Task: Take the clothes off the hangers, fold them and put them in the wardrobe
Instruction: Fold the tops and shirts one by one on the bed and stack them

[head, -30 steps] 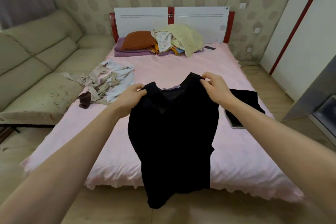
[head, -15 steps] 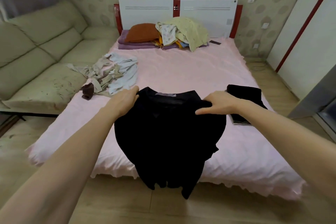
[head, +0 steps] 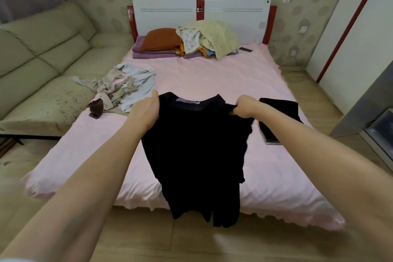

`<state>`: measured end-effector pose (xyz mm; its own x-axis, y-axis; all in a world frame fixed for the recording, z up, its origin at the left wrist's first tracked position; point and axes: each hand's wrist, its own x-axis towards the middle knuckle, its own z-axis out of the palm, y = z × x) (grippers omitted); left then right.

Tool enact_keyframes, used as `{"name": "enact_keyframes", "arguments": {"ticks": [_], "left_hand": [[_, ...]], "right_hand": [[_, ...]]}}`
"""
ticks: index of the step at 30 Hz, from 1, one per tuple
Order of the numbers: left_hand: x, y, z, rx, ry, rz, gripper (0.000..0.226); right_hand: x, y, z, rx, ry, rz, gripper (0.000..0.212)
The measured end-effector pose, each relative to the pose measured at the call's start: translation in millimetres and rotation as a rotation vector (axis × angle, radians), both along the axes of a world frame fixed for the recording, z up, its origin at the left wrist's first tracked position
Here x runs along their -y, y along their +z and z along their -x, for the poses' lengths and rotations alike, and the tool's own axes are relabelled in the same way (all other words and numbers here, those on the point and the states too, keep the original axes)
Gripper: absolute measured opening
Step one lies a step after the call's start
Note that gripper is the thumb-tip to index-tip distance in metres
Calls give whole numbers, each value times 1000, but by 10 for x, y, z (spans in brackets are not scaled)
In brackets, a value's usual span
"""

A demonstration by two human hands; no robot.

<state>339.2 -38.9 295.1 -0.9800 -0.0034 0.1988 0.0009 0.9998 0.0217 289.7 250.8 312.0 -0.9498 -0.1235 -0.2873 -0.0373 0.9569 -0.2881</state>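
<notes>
Black top (head: pixel 197 151) spread at bed's (head: pixel 212 74) foot edge, hem hanging over toward floor. Left hand (head: pixel 146 110) & right hand (head: pixel 244 108) pinching shoulders, fingers curled on fabric. Risk: overhang's weight dragging top off bed once released; bunching w/ uneven laydown.

bare pink bed (head: pixel 212 78) beyond shirt (head: pixel 197 144)

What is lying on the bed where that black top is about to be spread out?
Nothing visible: the pink sheet around the black top is bare. The crumpled clothes and folded black garment lie off to the sides.
</notes>
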Motion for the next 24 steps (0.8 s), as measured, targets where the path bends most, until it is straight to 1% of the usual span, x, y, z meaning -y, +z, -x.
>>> {"name": "enact_keyframes", "arguments": {"ticks": [1,2,3,4,5,7,8,9,10,11,12,14,15,17,18,19,20,21,22,23,24], "left_hand": [[38,-33,-2,-9,51,-76,9],[76,-36,23,-25,104,-157,4],[109,-49,47,-40,145,-232,5],[138,-53,83,-50,160,-274,13],[167,-62,100,-41,136,-289,19],[228,-80,101,36,-31,-250,21],[257,-89,69,99,-123,-182,23],[279,-113,25,151,-206,-77,26],[284,-135,-29,195,-273,45,28],[260,-164,-87,250,-337,174,30],[217,-234,-151,325,-403,287,29],[103,-418,-257,452,-564,425,28],[20,-525,-313,494,-658,474,26],[-116,-818,-411,546,-828,519,19],[-187,-984,-465,601,-885,512,18],[-228,-1138,-526,660,-940,507,19],[-254,-1298,-591,684,-1003,515,19],[-250,-1483,-657,651,-1083,521,17],[-235,-1590,-720,626,-1127,546,15],[-216,-1760,-757,610,-1164,545,16],[-207,-1848,-781,642,-1143,524,18]], "right_hand": [[-26,-47,6,24,-48,226,23],[-38,-88,12,8,-93,419,24],[-49,-145,-18,-5,-132,558,22],[-58,-192,-42,-16,-169,639,20],[-77,-254,-49,-20,-192,676,20],[-169,-360,-39,-14,-164,667,26],[-229,-393,-15,-22,-110,636,30],[-301,-416,3,-54,-5,555,33],[-350,-445,10,-77,133,402,33],[-372,-483,-8,-77,281,198,33],[-352,-534,-59,-51,405,19,31],[-266,-643,-222,46,524,-206,14],[-216,-728,-305,81,577,-250,8],[-156,-967,-488,158,667,-343,13],[-142,-1138,-568,224,638,-365,10],[-142,-1294,-653,268,633,-362,15],[-160,-1472,-705,243,647,-393,22],[-179,-1656,-751,236,722,-436,28],[-185,-1764,-802,282,763,-462,29],[-201,-1870,-852,350,721,-467,26],[-212,-1911,-875,409,679,-504,18]]}}
